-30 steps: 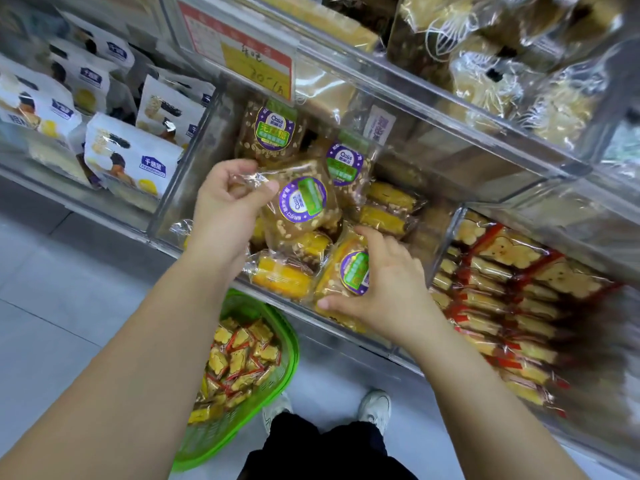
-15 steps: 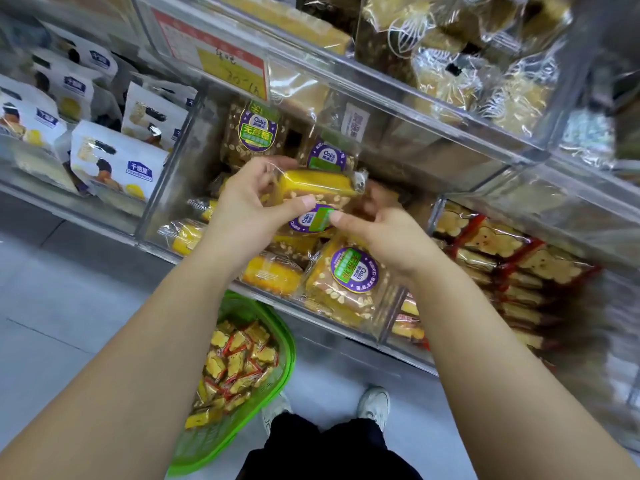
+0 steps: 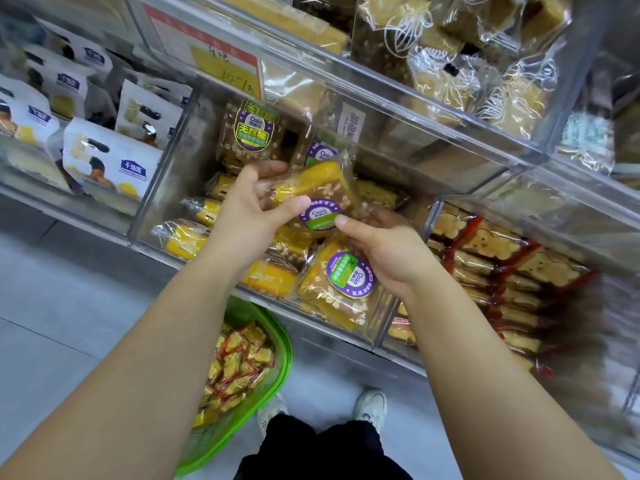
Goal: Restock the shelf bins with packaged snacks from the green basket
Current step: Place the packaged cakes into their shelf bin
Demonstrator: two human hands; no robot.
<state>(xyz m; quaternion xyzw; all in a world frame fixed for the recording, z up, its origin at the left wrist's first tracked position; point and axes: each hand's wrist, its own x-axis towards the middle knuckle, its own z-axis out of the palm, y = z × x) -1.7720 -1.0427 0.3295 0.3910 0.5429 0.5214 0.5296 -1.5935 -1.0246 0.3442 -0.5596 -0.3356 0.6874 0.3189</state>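
Note:
A clear-wrapped yellow cake pack (image 3: 313, 188) with a purple and green label is held over the middle clear bin (image 3: 166, 161). My left hand (image 3: 249, 216) grips its left side and my right hand (image 3: 384, 251) holds its lower right corner, thumb on the label. Beneath them, more of the same cake packs (image 3: 341, 285) lie in the bin. The green basket (image 3: 277, 344) sits low on the floor under my left forearm, holding several small red-and-yellow snack packs (image 3: 235, 372).
A bin of white pouches (image 3: 107, 161) stands to the left. Red-edged biscuit packs (image 3: 502, 268) fill the bin on the right. An upper shelf bin (image 3: 450, 74) holds clear-bagged pastries, with a price card (image 3: 211, 50) on its front. My shoes (image 3: 370, 407) stand on grey floor.
My left hand tilted the cake pack from flat to on edge. My right hand left a lower pack and came up to take hold of the lifted pack too.

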